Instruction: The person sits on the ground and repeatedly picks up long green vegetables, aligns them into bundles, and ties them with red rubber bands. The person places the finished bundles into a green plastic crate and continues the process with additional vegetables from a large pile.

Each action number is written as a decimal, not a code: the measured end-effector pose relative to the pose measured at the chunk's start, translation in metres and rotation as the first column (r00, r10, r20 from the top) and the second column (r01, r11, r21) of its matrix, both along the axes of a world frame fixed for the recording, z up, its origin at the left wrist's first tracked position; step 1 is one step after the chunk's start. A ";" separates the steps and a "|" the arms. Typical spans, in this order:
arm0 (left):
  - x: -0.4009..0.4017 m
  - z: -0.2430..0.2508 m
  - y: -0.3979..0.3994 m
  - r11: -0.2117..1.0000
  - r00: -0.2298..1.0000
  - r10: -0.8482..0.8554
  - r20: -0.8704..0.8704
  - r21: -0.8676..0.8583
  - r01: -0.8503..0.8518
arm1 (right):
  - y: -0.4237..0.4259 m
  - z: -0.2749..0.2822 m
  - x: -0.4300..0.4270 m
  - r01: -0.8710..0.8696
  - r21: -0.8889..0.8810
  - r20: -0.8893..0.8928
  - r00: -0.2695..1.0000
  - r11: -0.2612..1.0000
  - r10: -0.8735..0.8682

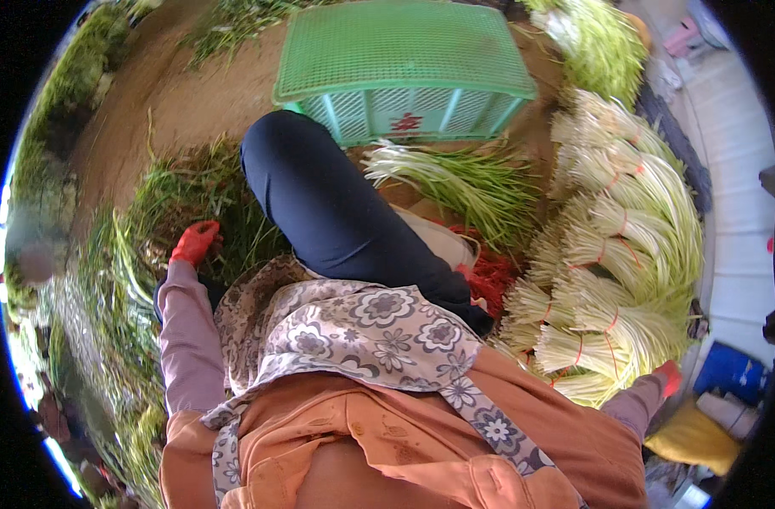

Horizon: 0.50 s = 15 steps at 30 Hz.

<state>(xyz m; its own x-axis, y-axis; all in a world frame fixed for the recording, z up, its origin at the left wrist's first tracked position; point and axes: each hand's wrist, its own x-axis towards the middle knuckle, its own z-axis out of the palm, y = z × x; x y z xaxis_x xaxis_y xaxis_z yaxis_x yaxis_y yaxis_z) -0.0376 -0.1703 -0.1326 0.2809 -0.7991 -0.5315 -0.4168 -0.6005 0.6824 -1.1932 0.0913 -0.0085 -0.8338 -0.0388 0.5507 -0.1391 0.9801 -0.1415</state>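
Note:
My left hand [195, 244], in a red glove, is beside a heap of loose green leaves and stalks [200, 184]. Its fingers curl a little, and whether they hold anything is unclear. Far to the right, my right hand [669, 378] shows only as a small red-gloved part past the sleeve. It is at the edge of stacked bundles of pale long-stemmed greens [616, 312], bound with red ties; its fingers cannot be made out. A loose bunch of white-to-green stalks [457, 181] lies in front of my bent knee.
A green plastic crate [400, 114] stands upside down or lidded beyond my knee. Red ties [489, 277] lie in a tangle near my foot. More greens [594, 51] are piled at the upper right. A yellow cushion-like item [693, 439] and a blue object [731, 374] are at lower right.

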 end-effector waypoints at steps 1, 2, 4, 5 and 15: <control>-0.004 0.018 0.003 0.999 0.998 -0.033 0.055 -0.002 0.033 | -0.042 0.027 0.023 -0.146 0.078 -0.127 0.980 0.986 0.155; -0.006 0.033 0.005 0.998 0.993 -0.070 0.100 0.001 0.070 | -0.106 0.049 0.051 -0.407 -0.014 -0.257 0.884 0.913 0.390; -0.002 0.063 0.016 0.992 0.967 -0.120 0.223 0.070 0.107 | -0.243 0.053 0.137 -0.717 -0.222 -0.034 0.683 0.661 0.729; 0.003 0.077 0.025 0.995 0.972 -0.082 0.220 0.074 0.068 | -0.308 0.030 0.195 -0.866 -0.256 0.119 0.414 0.431 0.903; 0.067 0.113 0.205 0.926 0.944 0.318 0.091 0.184 -0.329 | -0.438 -0.234 0.483 -0.913 -0.408 0.898 -0.405 -0.017 0.170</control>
